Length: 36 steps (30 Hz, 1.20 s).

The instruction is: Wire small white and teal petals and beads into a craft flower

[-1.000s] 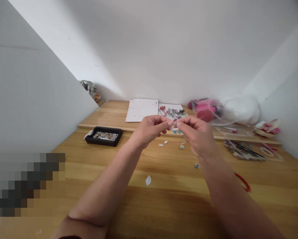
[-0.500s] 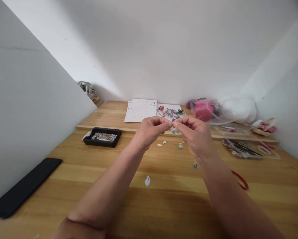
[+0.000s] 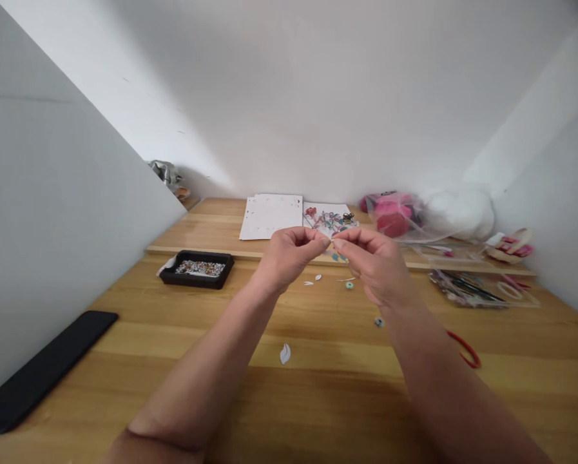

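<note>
My left hand (image 3: 293, 256) and my right hand (image 3: 373, 261) meet fingertip to fingertip over the middle of the table. Both are closed in a pinch. A tiny pale bit shows between the tips, too small to name. Behind them, several colourful flower and leaf cutouts (image 3: 330, 220) lie on a white sheet. Below the hands are small white slips (image 3: 318, 278), a thin pale strip (image 3: 345, 280) and a small green spool-like piece (image 3: 349, 285). A white leaf-shaped cutout (image 3: 285, 354) lies nearer to me, and a grey round piece (image 3: 379, 322) sits beside my right wrist.
On the left are a black tray (image 3: 165, 278) of beads and a long black slab (image 3: 47, 367). White sheets (image 3: 272, 216) lie on the raised back ledge. Pink bundles in clear plastic (image 3: 394, 216), a tool pouch (image 3: 467, 287) and a red curved handle (image 3: 467, 351) are on the right.
Both hands keep their pinch at nearly the same spot, the fingertips shifted only slightly. The whole view has moved a little; the things on the table stay put.
</note>
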{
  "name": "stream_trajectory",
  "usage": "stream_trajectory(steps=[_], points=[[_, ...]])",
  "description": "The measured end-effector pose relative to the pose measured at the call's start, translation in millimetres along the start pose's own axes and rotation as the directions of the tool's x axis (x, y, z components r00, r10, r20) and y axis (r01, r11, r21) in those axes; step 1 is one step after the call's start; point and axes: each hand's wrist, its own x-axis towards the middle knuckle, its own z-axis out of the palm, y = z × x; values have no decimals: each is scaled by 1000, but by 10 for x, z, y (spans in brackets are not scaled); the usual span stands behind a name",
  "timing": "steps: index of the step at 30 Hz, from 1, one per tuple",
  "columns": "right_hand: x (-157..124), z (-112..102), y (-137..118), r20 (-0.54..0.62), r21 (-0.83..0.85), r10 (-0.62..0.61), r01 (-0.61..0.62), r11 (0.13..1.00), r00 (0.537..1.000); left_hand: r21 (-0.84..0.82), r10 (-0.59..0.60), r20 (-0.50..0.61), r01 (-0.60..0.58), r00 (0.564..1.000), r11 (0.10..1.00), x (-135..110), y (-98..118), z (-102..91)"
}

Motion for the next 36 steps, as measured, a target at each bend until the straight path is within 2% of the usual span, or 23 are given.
stream_trajectory(steps=[17,25,28,31,36], points=[[15,-19,45,-32,-26,-27,26,999,999,1,49,71,-49,996,999,7,-43,-16],[7,-19,54,-7,-54,-38,37,998,999,-24,-5,39,6,999,1000,5,-30,-2],[11,-18,49,13,-3,-31,31,999,999,-36,-20,25,21,999,999,13,-10,-7],[30,-44,31,19,119,-20,18,993,1000,-24,-45,26,46,999,999,21,6,-35],[45,-99,-30,16,218,-28,24,976,999,15,-85,103,84,991,996,8,31,-79]])
